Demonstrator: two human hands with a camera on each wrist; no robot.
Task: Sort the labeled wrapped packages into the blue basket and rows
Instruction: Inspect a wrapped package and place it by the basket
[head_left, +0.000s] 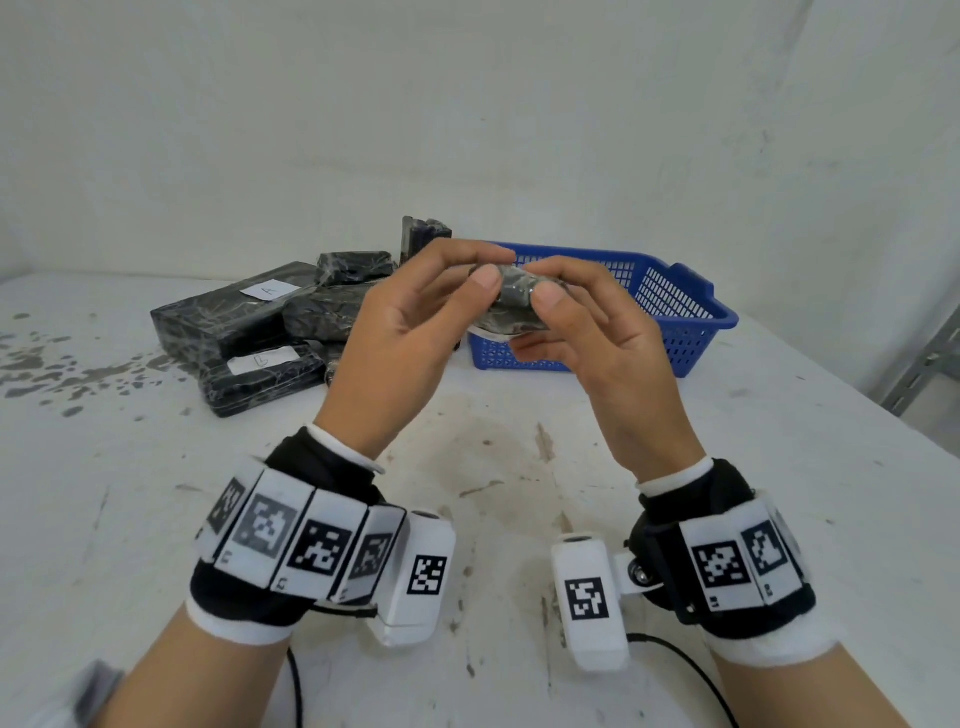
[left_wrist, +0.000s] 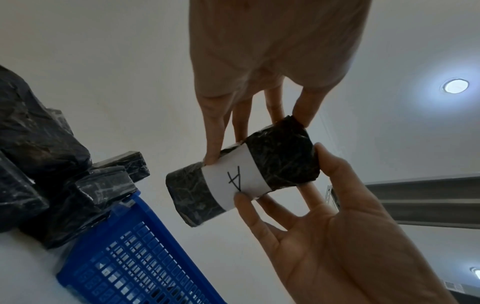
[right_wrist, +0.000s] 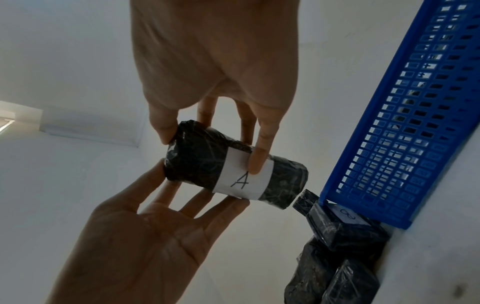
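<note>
Both hands hold one small roll-shaped package (head_left: 511, 306) in black wrap, up in the air in front of the blue basket (head_left: 693, 353). The wrist views show its white band marked "A" (left_wrist: 233, 179). My left hand (head_left: 493, 266) pinches it between thumb and fingertips. My right hand (head_left: 543, 285) pinches the other end, its lower fingers under the package. In the left wrist view my left hand (left_wrist: 257, 137) comes from the top and the right hand (left_wrist: 324, 226) from below. In the right wrist view the package (right_wrist: 197, 162) sits between the two hands.
A pile of black wrapped packages (head_left: 234, 322) lies on the white table (head_left: 467, 467) left of the basket, some with white labels; one upright package (head_left: 423, 236) stands behind. The basket (right_wrist: 415, 123) is at the table's back right. A wall rises behind.
</note>
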